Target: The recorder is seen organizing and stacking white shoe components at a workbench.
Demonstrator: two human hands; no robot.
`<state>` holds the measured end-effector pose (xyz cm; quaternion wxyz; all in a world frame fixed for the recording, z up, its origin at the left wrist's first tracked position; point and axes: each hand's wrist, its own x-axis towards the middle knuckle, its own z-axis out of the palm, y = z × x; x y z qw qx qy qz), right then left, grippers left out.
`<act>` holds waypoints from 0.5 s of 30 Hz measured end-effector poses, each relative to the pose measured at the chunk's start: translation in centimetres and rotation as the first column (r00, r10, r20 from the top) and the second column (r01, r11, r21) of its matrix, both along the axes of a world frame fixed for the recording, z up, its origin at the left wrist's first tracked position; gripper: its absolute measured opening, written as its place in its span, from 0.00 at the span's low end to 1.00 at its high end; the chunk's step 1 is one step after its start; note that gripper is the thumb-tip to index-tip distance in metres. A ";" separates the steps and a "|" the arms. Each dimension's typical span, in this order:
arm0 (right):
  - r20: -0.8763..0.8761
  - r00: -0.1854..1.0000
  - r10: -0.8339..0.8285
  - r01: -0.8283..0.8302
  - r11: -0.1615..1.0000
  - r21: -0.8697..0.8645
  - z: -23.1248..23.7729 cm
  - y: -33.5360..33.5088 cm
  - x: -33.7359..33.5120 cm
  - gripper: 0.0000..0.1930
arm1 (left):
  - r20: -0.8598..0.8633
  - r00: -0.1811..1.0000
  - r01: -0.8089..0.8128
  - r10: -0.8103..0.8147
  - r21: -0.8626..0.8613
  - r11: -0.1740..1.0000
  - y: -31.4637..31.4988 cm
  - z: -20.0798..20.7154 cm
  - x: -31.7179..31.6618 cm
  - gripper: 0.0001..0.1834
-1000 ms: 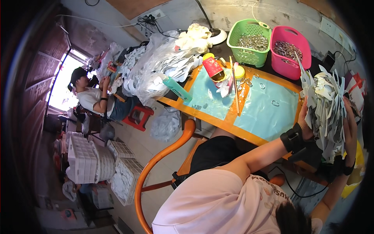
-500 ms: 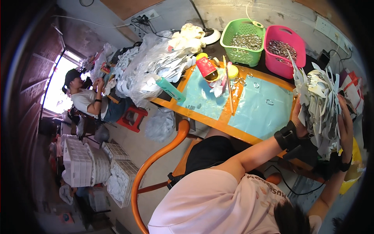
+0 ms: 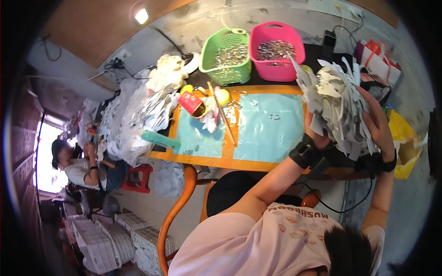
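Observation:
Between my two hands is a thick, loose bundle of flat white and grey cut pieces (image 3: 338, 108), standing on edge with uneven ends. My left hand (image 3: 316, 134) presses its near left side. On the bundle's right side, the fingers of my right hand (image 3: 378, 122) curve around it. Both wrists wear black bands. The bundle is at the right end of the orange-edged work surface (image 3: 202, 162), which has blue sheets (image 3: 269, 138) on it. A few small metal rings (image 3: 274, 117) lie there, left of my hands. The undersides of my fingers are partly hidden.
A green basket (image 3: 208, 64) and a pink basket (image 3: 286, 72), both with small metal parts, stand at the back. A red tin (image 3: 189, 102), a stick (image 3: 222, 116) and a teal tube (image 3: 161, 139) lie to the left. Another person (image 3: 80, 172) sits far left.
The view has swung to the right, so the table and baskets appear farther left. My hands still grip the bundle, its pieces slightly shifted.

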<state>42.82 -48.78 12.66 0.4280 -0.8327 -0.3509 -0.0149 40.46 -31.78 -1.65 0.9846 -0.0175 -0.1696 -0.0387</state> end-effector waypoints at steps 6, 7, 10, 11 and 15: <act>0.019 0.999 0.028 -0.028 1.000 -0.008 -0.7 -1.0 -0.1 0.24 | -0.068 0.994 -0.083 0.084 0.013 0.996 -0.8 0.5 0.2 0.37; 0.101 0.993 0.064 -0.061 0.998 -0.025 -1.2 -1.5 0.4 0.24 | -0.066 0.996 -0.059 0.059 -0.002 0.998 -0.4 1.3 0.0 0.37; 0.145 0.987 0.075 -0.064 0.995 -0.078 -0.5 -0.8 -0.2 0.24 | 0.034 0.999 0.025 -0.022 -0.085 0.996 0.3 2.8 -1.3 0.34; 0.139 0.986 0.088 -0.079 0.994 -0.072 -0.6 -0.2 -0.1 0.24 | 0.033 0.999 0.002 0.001 -0.068 0.998 0.9 2.9 -1.6 0.34; 0.116 0.988 0.101 -0.098 0.994 -0.038 0.1 0.7 -0.4 0.23 | 0.048 0.997 -0.052 0.054 -0.039 0.998 1.1 3.4 -1.5 0.34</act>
